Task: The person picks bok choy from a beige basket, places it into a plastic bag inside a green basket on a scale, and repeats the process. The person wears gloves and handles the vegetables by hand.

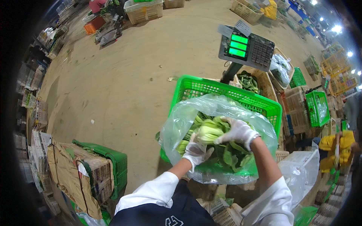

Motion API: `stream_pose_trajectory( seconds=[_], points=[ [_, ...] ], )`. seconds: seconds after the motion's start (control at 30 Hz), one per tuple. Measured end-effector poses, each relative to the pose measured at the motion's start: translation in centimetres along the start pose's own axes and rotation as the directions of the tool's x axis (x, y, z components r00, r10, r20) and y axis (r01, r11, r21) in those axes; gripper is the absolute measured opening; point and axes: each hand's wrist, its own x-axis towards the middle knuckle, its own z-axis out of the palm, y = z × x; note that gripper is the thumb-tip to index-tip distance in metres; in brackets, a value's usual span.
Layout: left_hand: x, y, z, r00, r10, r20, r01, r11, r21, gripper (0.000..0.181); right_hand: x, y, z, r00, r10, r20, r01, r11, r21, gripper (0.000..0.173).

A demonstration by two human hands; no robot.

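Both hands wear white gloves inside a clear plastic bag that lines a green plastic basket. A pale green bok choy is held between them. My right hand grips its right side, with fingers over the top. My left hand touches it from below left, the fingers partly spread. More leafy greens lie under and around the hands in the bag. Behind the basket stands a digital scale's display head with lit green readouts and a keypad.
Crates with greens and a crate of bagged goods stand beyond the scale. At left are stacked crates with a green basket and brown paper. A white plastic-lined container stands at right, near a person in yellow.
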Motion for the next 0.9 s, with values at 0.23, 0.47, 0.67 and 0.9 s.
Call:
stream_pose_trajectory(
  seconds=[0.23, 0.47, 0.67, 0.9],
  points=[
    [0.1, 2.2, -2.9, 0.929, -0.158, 0.335, 0.079, 0.968, 0.238, 0.067, 10.3, 4.0, 11.8, 0.803, -0.069, -0.591, -0.029, 0.988, -0.155, 0.127],
    [4.6, -6.0, -10.9, 0.665, -0.085, -0.742, 0.241, 0.965, 0.105, 0.044, 9.8, 3.6, 12.6, 0.816, -0.024, -0.577, -0.094, 0.980, -0.173, 0.128],
    [9.7, -11.2, -10.5, 0.892, -0.379, -0.245, 0.401, 0.915, 0.044, 0.030, 9.0, 3.5, 13.0, 0.760, -0.212, -0.614, 0.136, 0.976, -0.170, 0.127],
    [8.7, -6.4, -11.5, 0.913, -0.274, -0.302, 0.254, 0.961, -0.106, 0.022, 8.9, 2.8, 11.4, 0.892, -0.186, -0.412, 0.015, 0.923, -0.384, 0.124]
  ],
)
